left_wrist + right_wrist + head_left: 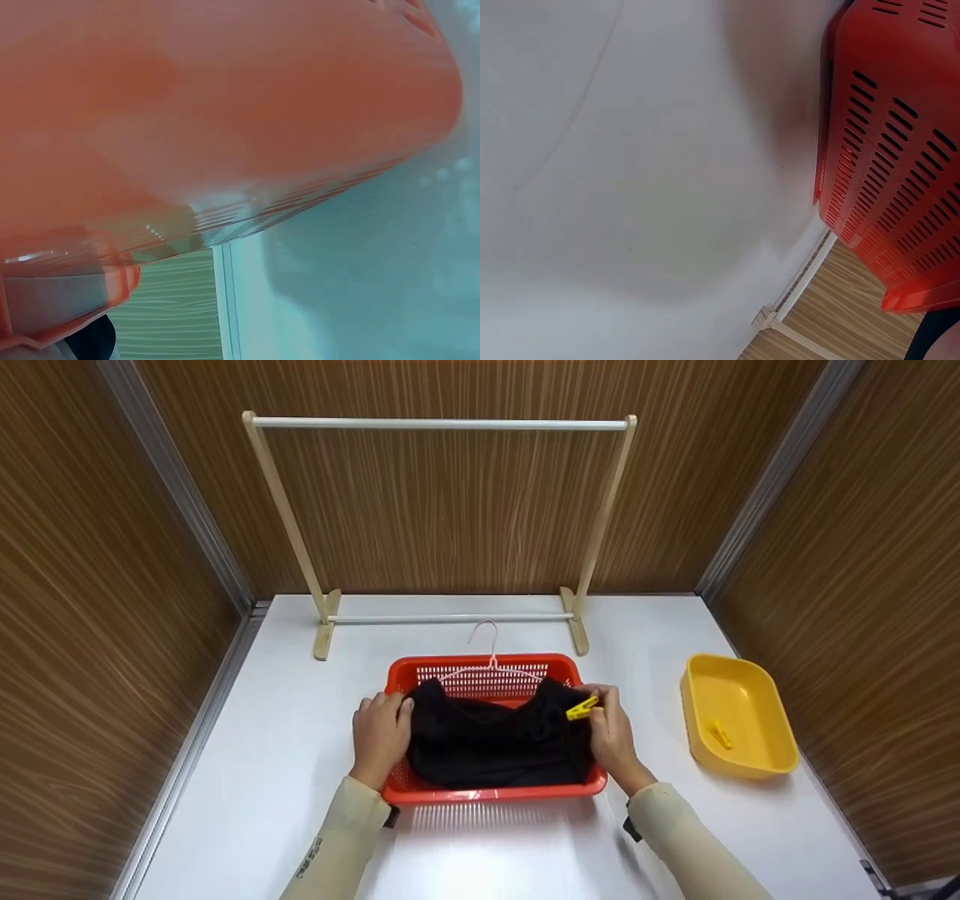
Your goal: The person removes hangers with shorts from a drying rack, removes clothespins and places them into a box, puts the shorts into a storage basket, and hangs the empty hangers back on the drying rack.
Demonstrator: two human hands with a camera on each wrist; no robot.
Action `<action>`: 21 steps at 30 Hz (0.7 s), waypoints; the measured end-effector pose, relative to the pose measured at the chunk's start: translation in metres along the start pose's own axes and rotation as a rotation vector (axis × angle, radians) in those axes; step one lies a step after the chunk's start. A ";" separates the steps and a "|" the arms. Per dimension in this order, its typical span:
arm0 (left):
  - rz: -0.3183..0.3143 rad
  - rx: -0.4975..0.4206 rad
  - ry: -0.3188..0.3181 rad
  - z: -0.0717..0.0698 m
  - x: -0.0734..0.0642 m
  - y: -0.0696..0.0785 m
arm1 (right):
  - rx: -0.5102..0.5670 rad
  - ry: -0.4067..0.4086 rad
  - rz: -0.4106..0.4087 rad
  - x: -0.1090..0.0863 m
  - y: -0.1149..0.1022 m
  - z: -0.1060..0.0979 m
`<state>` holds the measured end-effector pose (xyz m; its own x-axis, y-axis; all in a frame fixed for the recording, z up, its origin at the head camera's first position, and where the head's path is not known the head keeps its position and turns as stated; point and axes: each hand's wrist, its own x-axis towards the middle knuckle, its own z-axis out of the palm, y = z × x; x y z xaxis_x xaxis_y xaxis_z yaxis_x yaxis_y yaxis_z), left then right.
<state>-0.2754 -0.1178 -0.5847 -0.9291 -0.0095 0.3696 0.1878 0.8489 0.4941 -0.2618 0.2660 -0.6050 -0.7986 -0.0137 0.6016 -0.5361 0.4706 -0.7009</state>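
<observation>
Left hand [381,735] grips black garment [484,754] in red basket [487,794]; yellow clip [580,709] pinched in right hand [615,739].
Garment looks lightweight, soft, floppy, probably not slippery or fragile; best held at its edges near the pink hanger [493,663]. Open surface [289,720] left, basket rim close around garment, bare gap right before yellow tray [727,682].

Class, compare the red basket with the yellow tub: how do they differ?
The red basket has slotted walls; the yellow tub looks solid-walled. The red basket holds black cloth; the yellow tub holds a yellow clip. The red basket looks larger than the yellow tub. Both are open-topped.
</observation>
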 end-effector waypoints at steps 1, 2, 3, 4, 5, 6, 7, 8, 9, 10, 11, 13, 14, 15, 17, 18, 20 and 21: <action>-0.005 -0.001 -0.008 0.000 0.000 0.000 | 0.004 0.004 0.002 0.000 -0.002 0.000; -0.006 0.000 -0.013 0.000 0.000 0.000 | 0.015 0.008 0.013 0.001 -0.005 0.000; -0.007 0.000 -0.017 0.000 0.000 0.000 | 0.023 0.013 0.031 0.003 -0.011 -0.001; -0.007 0.001 -0.020 -0.001 0.000 0.000 | 0.036 0.017 0.060 0.005 -0.018 -0.002; -0.007 0.002 -0.022 -0.001 0.000 0.001 | 0.045 0.022 0.090 0.008 -0.026 -0.003; -0.006 0.002 -0.024 -0.001 0.000 0.001 | 0.055 0.031 0.121 0.011 -0.033 -0.006; -0.005 0.004 -0.023 -0.002 0.000 0.001 | 0.068 0.046 0.149 0.014 -0.039 -0.009; -0.003 0.007 -0.021 -0.002 0.000 0.000 | 0.092 0.070 0.175 0.017 -0.041 -0.012; -0.003 0.006 -0.020 -0.002 0.000 0.000 | 0.111 0.101 0.190 0.019 -0.041 -0.016; -0.003 0.005 -0.018 -0.002 0.000 0.000 | 0.131 0.138 0.198 0.022 -0.036 -0.021; -0.001 0.005 -0.015 -0.002 0.000 0.000 | 0.134 0.177 0.194 0.023 -0.031 -0.025; 0.003 0.004 -0.009 -0.002 0.001 0.000 | 0.118 0.250 0.176 0.025 -0.019 -0.036; 0.004 0.003 -0.009 -0.002 0.001 0.000 | 0.093 0.280 0.171 0.025 -0.012 -0.043; 0.003 0.002 -0.010 -0.002 0.000 0.000 | 0.053 0.305 0.164 0.025 -0.009 -0.051; 0.003 0.002 -0.010 -0.002 0.000 0.000 | -0.056 0.331 0.167 0.024 -0.003 -0.068; 0.000 0.001 -0.013 -0.001 0.000 0.000 | -0.116 0.339 0.179 0.023 0.001 -0.077; -0.003 0.001 -0.016 -0.001 0.000 0.000 | -0.220 0.346 0.222 0.021 0.007 -0.095; -0.003 0.000 -0.015 -0.001 0.000 0.000 | -0.263 0.349 0.245 0.020 0.010 -0.104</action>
<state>-0.2755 -0.1178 -0.5837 -0.9344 -0.0035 0.3562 0.1856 0.8487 0.4952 -0.2546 0.3619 -0.5607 -0.7290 0.4001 0.5554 -0.2209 0.6304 -0.7442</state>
